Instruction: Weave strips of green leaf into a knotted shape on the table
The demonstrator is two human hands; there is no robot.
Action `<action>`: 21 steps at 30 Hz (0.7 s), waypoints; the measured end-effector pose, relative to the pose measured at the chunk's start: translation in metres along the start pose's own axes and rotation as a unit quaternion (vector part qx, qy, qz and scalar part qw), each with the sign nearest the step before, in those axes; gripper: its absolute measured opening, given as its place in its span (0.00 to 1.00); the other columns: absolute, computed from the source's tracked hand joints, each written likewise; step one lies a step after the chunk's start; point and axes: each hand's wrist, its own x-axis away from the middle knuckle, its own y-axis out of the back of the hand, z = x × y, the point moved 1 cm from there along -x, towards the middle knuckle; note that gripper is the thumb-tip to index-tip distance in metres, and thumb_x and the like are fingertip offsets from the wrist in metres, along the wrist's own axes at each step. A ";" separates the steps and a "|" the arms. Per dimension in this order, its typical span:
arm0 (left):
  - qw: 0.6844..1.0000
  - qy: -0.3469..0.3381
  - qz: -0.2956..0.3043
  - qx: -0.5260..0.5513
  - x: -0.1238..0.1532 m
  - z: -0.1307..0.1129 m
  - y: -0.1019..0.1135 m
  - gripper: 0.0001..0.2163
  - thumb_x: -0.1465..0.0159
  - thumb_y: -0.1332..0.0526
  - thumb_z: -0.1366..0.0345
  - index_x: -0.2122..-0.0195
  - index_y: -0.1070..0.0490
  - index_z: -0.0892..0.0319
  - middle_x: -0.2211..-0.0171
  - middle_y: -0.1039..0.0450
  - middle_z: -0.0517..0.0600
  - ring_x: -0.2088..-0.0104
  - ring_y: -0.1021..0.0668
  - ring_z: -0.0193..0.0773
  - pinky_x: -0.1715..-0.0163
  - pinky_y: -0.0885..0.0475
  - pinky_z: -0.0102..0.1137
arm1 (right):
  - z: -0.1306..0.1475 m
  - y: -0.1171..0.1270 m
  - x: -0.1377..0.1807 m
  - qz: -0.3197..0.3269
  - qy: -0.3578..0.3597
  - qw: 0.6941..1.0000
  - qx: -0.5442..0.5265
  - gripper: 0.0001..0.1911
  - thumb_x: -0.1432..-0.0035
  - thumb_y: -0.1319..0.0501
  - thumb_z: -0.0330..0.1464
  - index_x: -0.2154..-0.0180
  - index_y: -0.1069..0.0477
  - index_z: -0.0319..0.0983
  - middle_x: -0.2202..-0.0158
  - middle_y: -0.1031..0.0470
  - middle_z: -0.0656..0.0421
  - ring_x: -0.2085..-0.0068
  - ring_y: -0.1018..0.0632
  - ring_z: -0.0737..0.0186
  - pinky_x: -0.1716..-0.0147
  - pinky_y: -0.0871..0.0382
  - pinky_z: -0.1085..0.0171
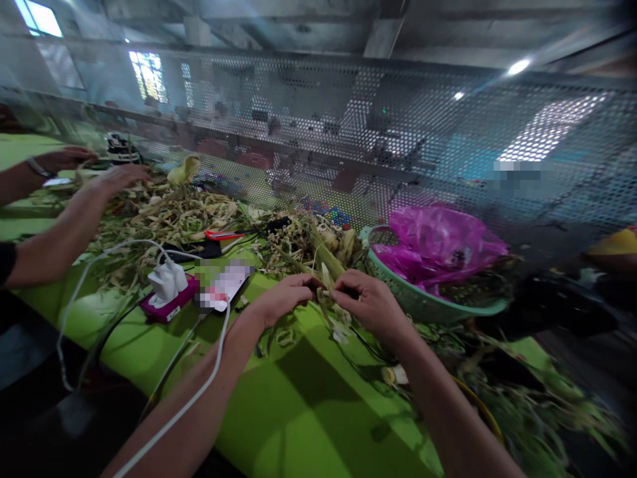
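Note:
My left hand and my right hand meet above the green table. Between them is a pale green leafy strip, pinched in the fingertips of both; part of it dangles below my right hand. Just beyond my hands, a thick green stalk leans against a heap of dry plant scraps. Small curled peelings lie on the table under my left hand. A cut pale stem piece rests beside my right forearm.
A green basket with a pink plastic bag stands at right. A phone, a purple power strip and white cables lie at left. Another person's hands work over the left heap. A perforated metal screen runs behind.

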 end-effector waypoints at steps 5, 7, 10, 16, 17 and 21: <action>0.999 -0.038 0.011 0.012 -0.003 0.002 0.000 0.09 0.48 0.37 0.66 0.65 0.27 0.62 0.66 0.27 0.48 0.64 0.30 0.35 0.60 0.37 0.29 | -0.004 -0.002 0.001 0.048 0.013 0.999 0.008 0.09 0.42 0.42 0.33 0.74 0.31 0.39 0.74 0.31 0.61 0.69 0.29 0.63 0.68 0.38 0.66; 0.999 -0.044 -0.013 0.019 -0.004 0.002 0.000 0.11 0.48 0.34 0.65 0.66 0.29 0.62 0.68 0.29 0.48 0.65 0.30 0.34 0.61 0.36 0.29 | -0.004 -0.003 0.001 0.056 0.014 0.998 0.013 0.09 0.41 0.42 0.33 0.74 0.32 0.39 0.74 0.31 0.61 0.69 0.29 0.63 0.68 0.38 0.66; 0.997 -0.055 -0.041 0.018 -0.005 0.003 0.000 0.13 0.49 0.32 0.62 0.67 0.33 0.62 0.71 0.32 0.45 0.68 0.32 0.32 0.66 0.37 0.28 | -0.002 -0.003 0.000 0.046 0.003 0.999 0.019 0.08 0.41 0.43 0.33 0.72 0.31 0.40 0.72 0.29 0.60 0.68 0.29 0.62 0.68 0.38 0.66; 0.997 -0.063 -0.034 -0.003 -0.008 0.007 0.000 0.15 0.48 0.33 0.56 0.70 0.35 0.61 0.74 0.35 0.44 0.71 0.33 0.31 0.69 0.39 0.27 | 0.000 -0.003 0.000 0.020 -0.009 1.000 -0.001 0.04 0.42 0.44 0.31 0.68 0.32 0.40 0.68 0.27 0.59 0.66 0.27 0.61 0.65 0.36 0.64; 0.997 -0.062 -0.034 -0.011 -0.008 0.007 0.000 0.15 0.48 0.33 0.56 0.70 0.35 0.61 0.74 0.35 0.44 0.71 0.33 0.31 0.70 0.39 0.27 | -0.001 -0.003 0.000 0.015 -0.009 1.000 0.000 0.03 0.42 0.43 0.31 0.69 0.32 0.40 0.69 0.27 0.59 0.66 0.27 0.61 0.65 0.36 0.64; 0.997 -0.060 -0.036 -0.033 -0.008 0.005 -0.001 0.16 0.49 0.33 0.54 0.71 0.33 0.62 0.75 0.34 0.44 0.72 0.34 0.31 0.71 0.40 0.27 | -0.002 -0.008 0.000 -0.002 -0.015 1.000 -0.008 0.04 0.43 0.41 0.31 0.70 0.31 0.40 0.71 0.28 0.60 0.67 0.28 0.61 0.66 0.37 0.64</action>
